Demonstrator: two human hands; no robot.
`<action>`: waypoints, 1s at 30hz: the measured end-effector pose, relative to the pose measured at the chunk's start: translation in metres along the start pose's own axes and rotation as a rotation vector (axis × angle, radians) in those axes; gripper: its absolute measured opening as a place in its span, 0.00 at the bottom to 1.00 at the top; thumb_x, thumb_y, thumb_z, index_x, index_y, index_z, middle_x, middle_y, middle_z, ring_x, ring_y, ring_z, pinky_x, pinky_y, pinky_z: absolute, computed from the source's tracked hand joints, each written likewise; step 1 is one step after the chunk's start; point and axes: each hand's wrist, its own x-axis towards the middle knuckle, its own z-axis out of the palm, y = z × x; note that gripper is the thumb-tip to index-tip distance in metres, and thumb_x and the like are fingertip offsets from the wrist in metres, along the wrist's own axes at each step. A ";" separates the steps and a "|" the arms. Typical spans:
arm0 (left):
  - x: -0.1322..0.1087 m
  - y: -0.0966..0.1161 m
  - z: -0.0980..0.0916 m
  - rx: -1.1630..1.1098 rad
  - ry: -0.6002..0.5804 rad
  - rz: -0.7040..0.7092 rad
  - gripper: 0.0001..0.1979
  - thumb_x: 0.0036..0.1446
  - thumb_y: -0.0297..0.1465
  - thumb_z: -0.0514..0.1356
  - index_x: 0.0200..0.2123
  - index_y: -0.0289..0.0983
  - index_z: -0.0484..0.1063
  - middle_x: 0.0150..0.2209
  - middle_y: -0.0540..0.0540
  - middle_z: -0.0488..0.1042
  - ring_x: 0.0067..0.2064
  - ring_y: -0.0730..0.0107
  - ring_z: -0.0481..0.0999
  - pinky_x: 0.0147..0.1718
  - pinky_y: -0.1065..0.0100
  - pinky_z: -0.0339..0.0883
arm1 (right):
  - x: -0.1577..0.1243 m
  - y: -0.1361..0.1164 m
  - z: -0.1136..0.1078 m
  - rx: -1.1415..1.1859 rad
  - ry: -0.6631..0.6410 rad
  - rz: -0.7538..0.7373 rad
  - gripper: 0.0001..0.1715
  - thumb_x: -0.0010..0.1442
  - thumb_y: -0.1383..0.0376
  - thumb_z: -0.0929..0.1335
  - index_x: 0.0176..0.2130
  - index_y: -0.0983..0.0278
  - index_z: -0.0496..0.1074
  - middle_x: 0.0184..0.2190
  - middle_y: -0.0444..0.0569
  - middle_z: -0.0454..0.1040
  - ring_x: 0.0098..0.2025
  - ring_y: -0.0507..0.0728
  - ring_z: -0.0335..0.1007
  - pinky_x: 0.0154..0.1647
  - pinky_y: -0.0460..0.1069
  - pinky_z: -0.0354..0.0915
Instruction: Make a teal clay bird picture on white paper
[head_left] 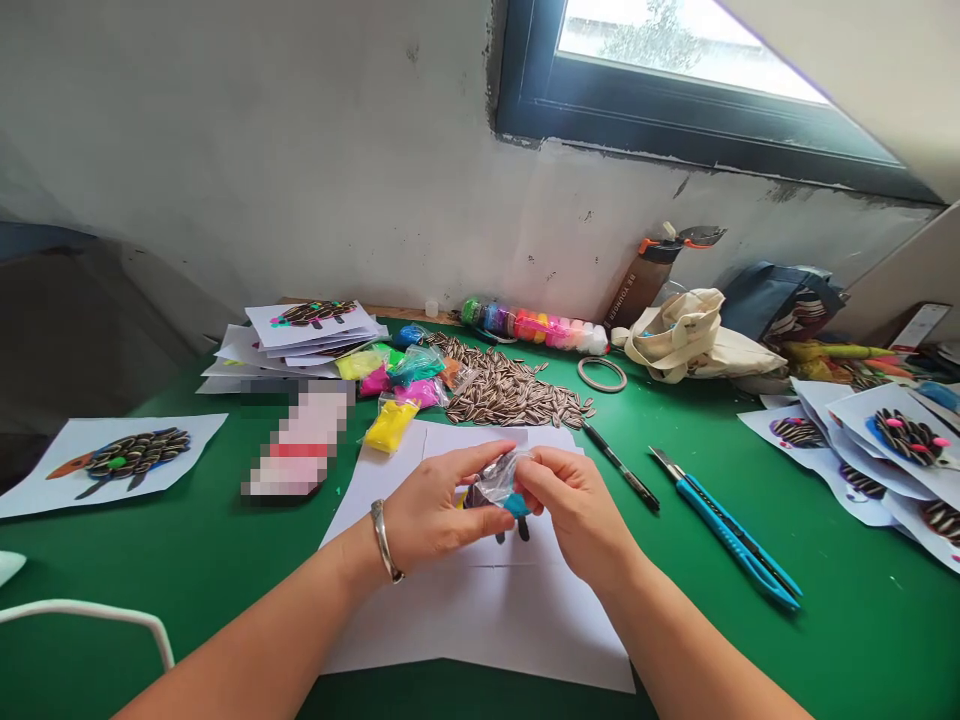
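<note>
Above white paper [480, 620] in the middle of the table, my left hand [431, 510] grips a small clear plastic bag [496, 482] between thumb and fingers. Blue modelling clay [516, 503] shows at the lower part of this bag. My right hand [574, 505] pinches the bag's edge from the other side, fingertips together. Under the hands, dark leg-like shapes [523, 530] show on the paper; the rest of that picture is hidden. Just beyond lie a bag of yellow clay [390, 424] and a heap of striped sunflower seeds [506, 385].
A black pen [621, 468] and a blue utility knife [731, 535], blade out, lie right of the paper. Behind are a tape roll [601, 375], clay tubs [540, 328], a bottle [641, 280] and a cloth bag [682, 335]. Seed pictures [315, 325] are stacked left, others [892, 440] right.
</note>
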 end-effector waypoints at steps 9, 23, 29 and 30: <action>0.002 -0.006 0.001 0.149 0.110 0.010 0.18 0.59 0.40 0.57 0.48 0.38 0.74 0.39 0.47 0.80 0.25 0.75 0.71 0.26 0.73 0.68 | -0.002 0.004 -0.001 -0.204 0.106 -0.118 0.11 0.54 0.58 0.70 0.33 0.64 0.73 0.26 0.43 0.68 0.26 0.50 0.60 0.27 0.46 0.60; 0.002 -0.003 0.003 0.189 -0.008 0.134 0.11 0.57 0.29 0.55 0.40 0.39 0.77 0.34 0.49 0.78 0.32 0.70 0.75 0.31 0.72 0.66 | -0.006 -0.007 -0.004 -0.117 0.027 -0.070 0.13 0.58 0.61 0.67 0.25 0.64 0.69 0.24 0.43 0.65 0.29 0.52 0.59 0.30 0.48 0.57; 0.000 0.003 0.002 0.245 0.017 0.167 0.08 0.60 0.29 0.55 0.33 0.37 0.74 0.28 0.50 0.74 0.30 0.71 0.70 0.29 0.72 0.62 | -0.012 -0.009 -0.004 -0.475 0.114 -0.440 0.09 0.62 0.66 0.65 0.28 0.63 0.69 0.26 0.45 0.68 0.31 0.53 0.63 0.33 0.49 0.59; -0.001 0.004 0.002 0.249 0.016 0.172 0.08 0.60 0.29 0.54 0.33 0.37 0.74 0.28 0.50 0.74 0.30 0.72 0.69 0.30 0.72 0.62 | -0.013 -0.009 -0.004 -0.508 0.120 -0.485 0.09 0.62 0.67 0.65 0.29 0.62 0.69 0.26 0.45 0.68 0.31 0.53 0.63 0.33 0.49 0.60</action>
